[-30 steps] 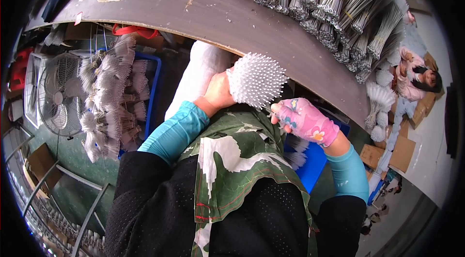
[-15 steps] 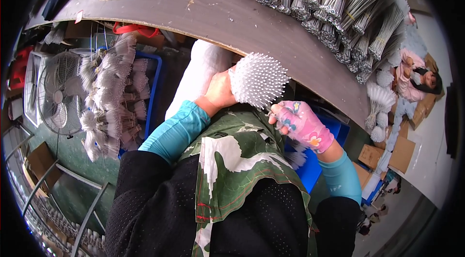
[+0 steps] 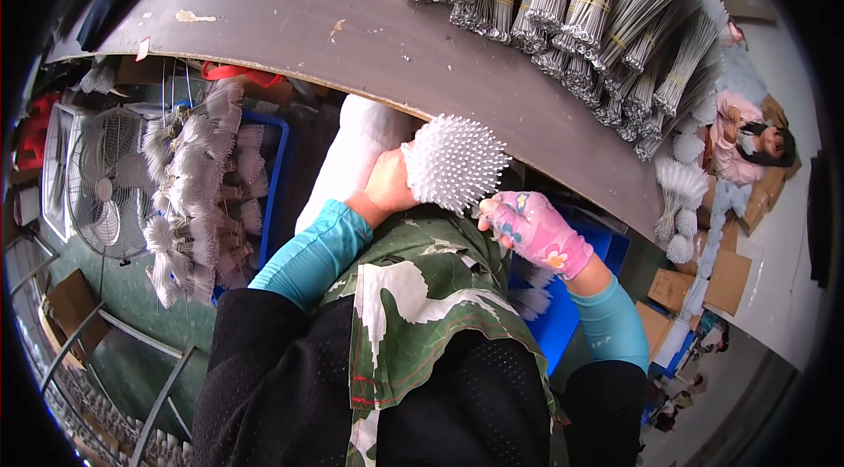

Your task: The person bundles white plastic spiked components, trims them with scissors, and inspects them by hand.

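Note:
My left hand point(image 3: 388, 183) is closed around a bundle of white plastic stems with knobbed tips point(image 3: 457, 163). The rounded, dense head of tips points up and to the right, while most of the stems' length is hidden behind it and the hand. In a pink flowered fingerless glove, my right hand point(image 3: 532, 229) has its thumb and fingers pinched together at the bundle's lower right edge. Whatever lies between those fingertips is too small to make out. Teal sleeves cover both forearms, and a camouflage apron point(image 3: 431, 291) lies under the hands.
Wire bundles point(image 3: 571, 27) tied with yellow bands crowd the far right of the brown table point(image 3: 290, 10), whose edge runs just beyond my hands. To the left stand a fan point(image 3: 107, 186) and hanging white bundles point(image 3: 198, 177). A blue bin point(image 3: 563, 326) sits below right; a person point(image 3: 747, 137) is farther right.
The bundle and both hands appear slightly lower and to the left, as does the table's load, so the view has shifted. The left hand's grip and the right hand's pinch look the same.

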